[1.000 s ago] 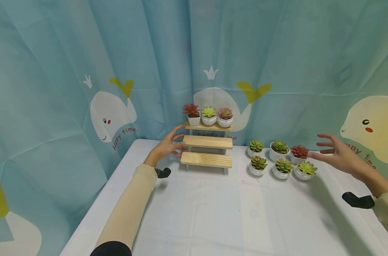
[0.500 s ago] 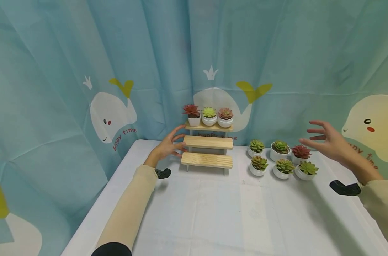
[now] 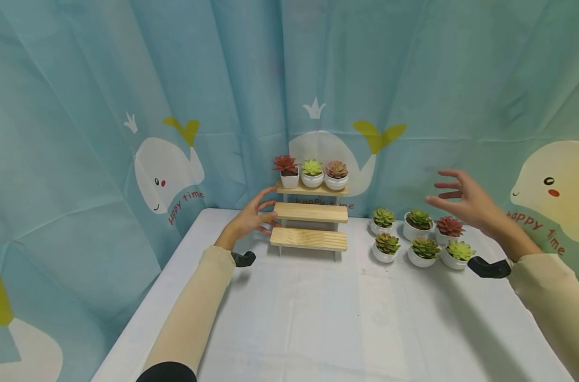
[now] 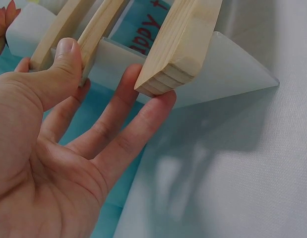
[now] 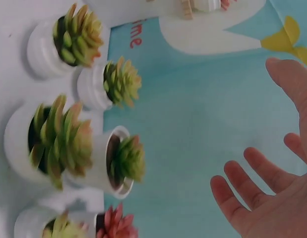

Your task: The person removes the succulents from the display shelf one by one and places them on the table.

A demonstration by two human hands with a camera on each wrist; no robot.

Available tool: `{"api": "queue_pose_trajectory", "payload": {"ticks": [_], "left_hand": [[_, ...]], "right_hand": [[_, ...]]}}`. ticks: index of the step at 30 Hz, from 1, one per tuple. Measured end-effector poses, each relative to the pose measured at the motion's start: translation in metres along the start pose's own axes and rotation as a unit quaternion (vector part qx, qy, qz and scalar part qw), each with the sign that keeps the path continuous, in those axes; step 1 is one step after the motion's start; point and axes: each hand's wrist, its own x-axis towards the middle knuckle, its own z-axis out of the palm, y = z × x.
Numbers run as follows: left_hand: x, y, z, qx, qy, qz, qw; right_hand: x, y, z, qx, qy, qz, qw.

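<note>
A three-tier wooden stand (image 3: pixel 310 212) with pale side supports stands at the back of the table. My left hand (image 3: pixel 247 218) reaches to its left side with fingers spread. In the left wrist view the thumb lies at the end of the middle board (image 4: pixel 101 32), and a fingertip touches the corner of the bottom board (image 4: pixel 168 74). On the top board are a red succulent (image 3: pixel 285 165), a light green succulent (image 3: pixel 312 168) and a pinkish succulent (image 3: pixel 336 171), in white pots. My right hand (image 3: pixel 471 201), holding nothing, hovers with parted fingers above the potted succulents on the right.
Several potted succulents are grouped right of the stand, among them a red one (image 3: pixel 449 227), a dark green one (image 3: pixel 418 219) and a light green one (image 3: pixel 457 251). A blue whale-print curtain (image 3: pixel 251 79) hangs behind the white-covered table (image 3: pixel 318 318).
My right hand has moved left and slightly up, from beside the red succulent on the table to above the group. The left hand and the stand have stayed in place.
</note>
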Motion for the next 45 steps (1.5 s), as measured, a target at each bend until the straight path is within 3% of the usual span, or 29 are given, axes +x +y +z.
{"api": "queue_pose_trajectory", "payload": {"ticks": [15,24,45], "left_hand": [[0.001,-0.002,-0.001,-0.002,-0.001,0.006,1.0],[0.0,-0.002,0.0,0.001,-0.002,0.009,1.0],[0.0,-0.001,0.0,-0.006,-0.004,0.005,1.0]], "right_hand": [[0.037,-0.044,0.032,0.042,-0.036,-0.039,0.9977],[0.059,-0.065,0.058,0.047,-0.04,-0.038,0.9973],[0.098,-0.078,0.115,0.118,-0.033,-0.034,0.9919]]}}
